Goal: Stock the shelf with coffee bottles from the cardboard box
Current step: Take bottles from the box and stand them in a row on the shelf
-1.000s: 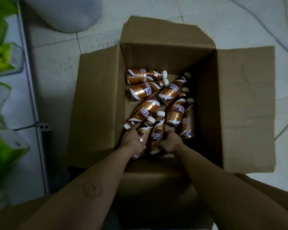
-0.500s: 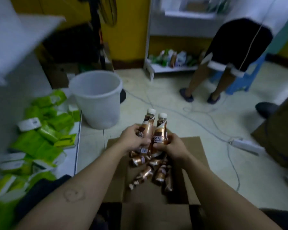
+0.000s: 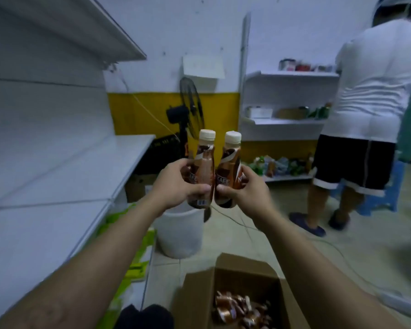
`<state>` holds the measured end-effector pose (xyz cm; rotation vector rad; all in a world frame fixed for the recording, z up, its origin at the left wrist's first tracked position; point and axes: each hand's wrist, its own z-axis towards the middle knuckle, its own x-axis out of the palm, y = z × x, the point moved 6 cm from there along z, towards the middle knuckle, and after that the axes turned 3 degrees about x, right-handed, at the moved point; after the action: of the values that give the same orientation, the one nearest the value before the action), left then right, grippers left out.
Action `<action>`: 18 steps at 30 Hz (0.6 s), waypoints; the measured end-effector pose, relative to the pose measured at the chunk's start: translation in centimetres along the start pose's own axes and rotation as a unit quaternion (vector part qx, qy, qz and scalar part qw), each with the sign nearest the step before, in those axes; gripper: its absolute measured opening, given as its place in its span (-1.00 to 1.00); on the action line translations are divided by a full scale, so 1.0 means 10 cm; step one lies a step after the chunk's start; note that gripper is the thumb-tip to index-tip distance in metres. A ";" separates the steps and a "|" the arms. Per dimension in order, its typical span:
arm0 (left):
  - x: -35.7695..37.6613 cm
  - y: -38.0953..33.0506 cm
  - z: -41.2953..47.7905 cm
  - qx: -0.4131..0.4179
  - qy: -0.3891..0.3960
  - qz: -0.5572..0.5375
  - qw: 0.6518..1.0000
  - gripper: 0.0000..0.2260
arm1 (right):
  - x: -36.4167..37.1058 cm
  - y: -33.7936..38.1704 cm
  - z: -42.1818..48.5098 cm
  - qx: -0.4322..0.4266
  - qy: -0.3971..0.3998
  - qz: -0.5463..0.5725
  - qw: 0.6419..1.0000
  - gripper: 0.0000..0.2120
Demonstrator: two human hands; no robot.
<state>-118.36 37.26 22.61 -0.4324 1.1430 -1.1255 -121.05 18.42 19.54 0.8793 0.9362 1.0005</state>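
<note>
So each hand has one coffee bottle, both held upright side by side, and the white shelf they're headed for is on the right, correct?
Not quite. The left hand and right hand each hold one coffee bottle upright, side by side, but the head view shows the near white shelf on the left, not the right.

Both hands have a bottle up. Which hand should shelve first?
Left, probably. The left hand grips its coffee bottle upright on the side nearest the white shelf, which is at the person's left. The right hand and its bottle would have to cross over.
</note>
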 end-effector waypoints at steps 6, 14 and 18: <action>-1.08 -0.03 -0.34 -0.058 -0.099 0.122 0.986 -0.29 | 1.02 0.46 0.26 -0.079 0.108 0.009 0.991 -0.52; -2.48 -0.25 -2.08 -0.205 -0.266 0.288 0.897 -0.34 | 2.83 1.35 -0.71 -0.164 0.356 0.056 0.918 -0.48; -2.87 -0.35 -3.28 -0.294 -0.333 0.331 0.833 -0.35 | 3.53 1.73 -1.66 -0.190 0.471 0.053 0.860 -0.51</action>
<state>-148.32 68.89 25.94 -0.7536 0.8649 0.0415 -132.45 59.41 21.75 0.0471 1.4298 1.6984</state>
